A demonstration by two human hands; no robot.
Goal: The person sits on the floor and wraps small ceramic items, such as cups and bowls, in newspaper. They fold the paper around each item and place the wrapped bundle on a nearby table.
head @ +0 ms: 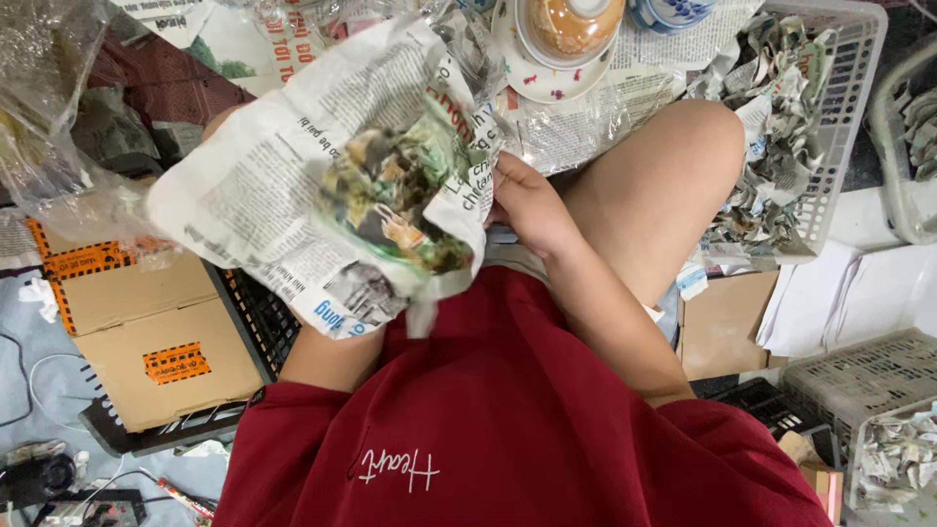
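Low in the frame sits the person's red shirt [508,429]; just above it, at centre, the right hand [527,207] has its fingers closed on the edge of a crumpled newspaper sheet [322,185], seemingly bunched around something hidden. The left hand is hidden behind the paper, its grip impossible to tell. Further up, stacked bowls [571,34] rest on newspaper at top centre, with a basket [849,59] of paper-wrapped bundles at upper right.

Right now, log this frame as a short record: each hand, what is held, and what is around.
right hand: grips the edge of the newspaper sheet
left hand: hidden behind the sheet
held item: crumpled, wrapped around something not visible
ahead: stacked bowls on newsprint
right side: white basket of paper-wrapped bundles
left side: cardboard box on a black crate
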